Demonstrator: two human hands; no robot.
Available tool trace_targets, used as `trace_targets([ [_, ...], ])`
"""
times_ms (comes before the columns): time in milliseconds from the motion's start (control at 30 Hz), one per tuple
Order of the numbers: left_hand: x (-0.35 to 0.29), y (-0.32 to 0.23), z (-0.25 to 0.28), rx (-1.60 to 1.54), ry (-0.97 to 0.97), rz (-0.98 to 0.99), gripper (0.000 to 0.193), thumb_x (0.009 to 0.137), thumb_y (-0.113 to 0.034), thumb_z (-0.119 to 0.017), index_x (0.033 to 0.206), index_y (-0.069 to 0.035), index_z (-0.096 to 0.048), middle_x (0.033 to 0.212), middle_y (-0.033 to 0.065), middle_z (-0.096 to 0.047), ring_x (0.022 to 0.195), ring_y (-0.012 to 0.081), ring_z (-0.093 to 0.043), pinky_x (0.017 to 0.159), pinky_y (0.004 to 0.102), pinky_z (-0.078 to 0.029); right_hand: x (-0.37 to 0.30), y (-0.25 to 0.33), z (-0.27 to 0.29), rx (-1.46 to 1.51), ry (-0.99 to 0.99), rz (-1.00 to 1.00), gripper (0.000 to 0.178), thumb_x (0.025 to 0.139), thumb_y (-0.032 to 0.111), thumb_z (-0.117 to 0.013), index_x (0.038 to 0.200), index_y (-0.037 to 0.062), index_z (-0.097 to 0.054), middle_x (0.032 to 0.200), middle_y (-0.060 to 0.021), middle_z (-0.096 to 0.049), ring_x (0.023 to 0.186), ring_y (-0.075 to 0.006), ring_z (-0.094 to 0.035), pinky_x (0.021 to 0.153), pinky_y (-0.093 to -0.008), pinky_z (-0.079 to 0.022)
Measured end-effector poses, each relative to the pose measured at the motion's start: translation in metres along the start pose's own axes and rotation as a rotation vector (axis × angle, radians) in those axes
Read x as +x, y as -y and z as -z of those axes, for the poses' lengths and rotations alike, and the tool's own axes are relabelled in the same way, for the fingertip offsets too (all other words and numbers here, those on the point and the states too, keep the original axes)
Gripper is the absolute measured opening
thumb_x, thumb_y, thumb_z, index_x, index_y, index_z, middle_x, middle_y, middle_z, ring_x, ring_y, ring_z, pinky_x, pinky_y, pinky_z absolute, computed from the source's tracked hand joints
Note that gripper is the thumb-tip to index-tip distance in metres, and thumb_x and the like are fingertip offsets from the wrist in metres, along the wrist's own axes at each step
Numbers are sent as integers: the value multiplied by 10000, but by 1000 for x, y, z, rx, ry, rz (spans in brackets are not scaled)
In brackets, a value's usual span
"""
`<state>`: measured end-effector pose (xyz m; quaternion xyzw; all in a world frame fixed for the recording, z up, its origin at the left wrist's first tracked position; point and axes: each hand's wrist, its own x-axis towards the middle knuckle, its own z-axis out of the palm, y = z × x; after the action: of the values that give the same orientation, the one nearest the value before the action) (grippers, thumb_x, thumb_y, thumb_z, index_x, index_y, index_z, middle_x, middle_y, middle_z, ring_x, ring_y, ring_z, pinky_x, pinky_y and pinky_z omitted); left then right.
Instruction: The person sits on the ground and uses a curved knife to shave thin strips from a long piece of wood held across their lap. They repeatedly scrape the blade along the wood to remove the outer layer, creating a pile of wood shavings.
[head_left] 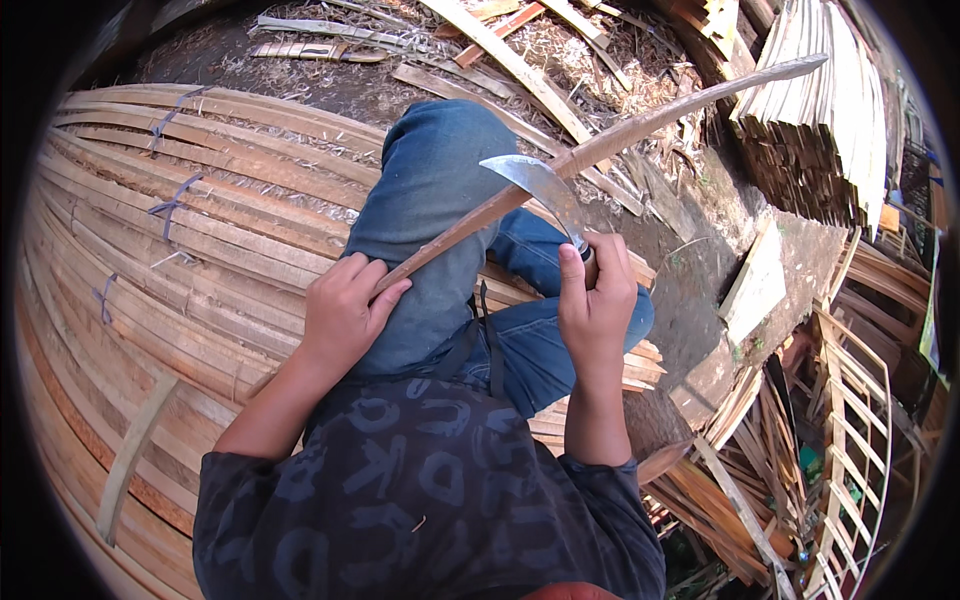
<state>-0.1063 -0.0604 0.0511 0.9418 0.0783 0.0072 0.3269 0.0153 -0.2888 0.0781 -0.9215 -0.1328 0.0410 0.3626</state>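
Observation:
My left hand point(345, 308) is closed around the lower end of a long, slightly bent wooden stick point(665, 112). From there the stick slants up over my thigh toward the far right, thicker around its middle and narrowing at its far end. My right hand point(598, 312) grips the short handle of a curved, sickle-shaped knife point(552, 190), thumb laid up near the base of the blade. The blade crosses over the stick near its thick middle, its tip pointing left. Whether the edge bites into the wood, I cannot tell.
Under and left of me lie bundles of long wooden strips point(230, 235), tied with dark bands. Wood shavings and loose slats point(500, 55) litter the ground ahead. A tall stack of thin boards point(820, 110) stands far right; a slatted wooden frame point(850, 450) leans near right.

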Motion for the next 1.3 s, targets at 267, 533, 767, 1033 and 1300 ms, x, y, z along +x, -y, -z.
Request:
trace_targets([
  [267, 0, 1, -1, -2, -12, -2, 252, 811, -233, -695, 735, -46, -543, 655, 91, -454, 588, 277, -508, 518, 385, -397, 1, 5, -2, 2, -21, 45, 172, 846, 124, -680, 914, 3, -579, 545, -99, -521, 436, -202, -503, 440, -311, -385],
  [533, 1, 0, 0, -13, 1, -9, 251, 819, -233, -689, 736, -45, -544, 655, 92, -461, 589, 277, -509, 522, 381, -396, 8, 2, -7, -152, -10, 137, 216, 879, 209, -636, 807, 26, -547, 569, -109, -541, 469, -267, -551, 447, -345, -412],
  [767, 0, 2, 2, -41, 38, 0, 261, 835, -256, -672, 755, -37, -555, 656, 95, -476, 592, 281, -514, 528, 382, -401, 33, -29, -6, -329, -169, 188, 300, 834, 319, -682, 731, 81, -531, 558, -68, -533, 468, -246, -542, 436, -344, -408],
  [1033, 1, 1, 2, -52, 49, 2, 270, 837, -272, -671, 764, -35, -563, 657, 95, -492, 594, 287, -528, 525, 389, -415, 40, -43, -4, -418, -207, 206, 327, 821, 362, -694, 742, 76, -555, 529, -62, -515, 452, -236, -529, 435, -329, -402],
  [1300, -1, 4, -2, -73, -7, 9, 262, 835, -270, -671, 761, -38, -574, 646, 102, -495, 584, 292, -531, 522, 389, -415, 40, -25, 16, 551, 544, -321, 237, 900, 233, -633, 815, 41, -523, 541, -25, -535, 456, -111, -522, 423, -283, -397],
])
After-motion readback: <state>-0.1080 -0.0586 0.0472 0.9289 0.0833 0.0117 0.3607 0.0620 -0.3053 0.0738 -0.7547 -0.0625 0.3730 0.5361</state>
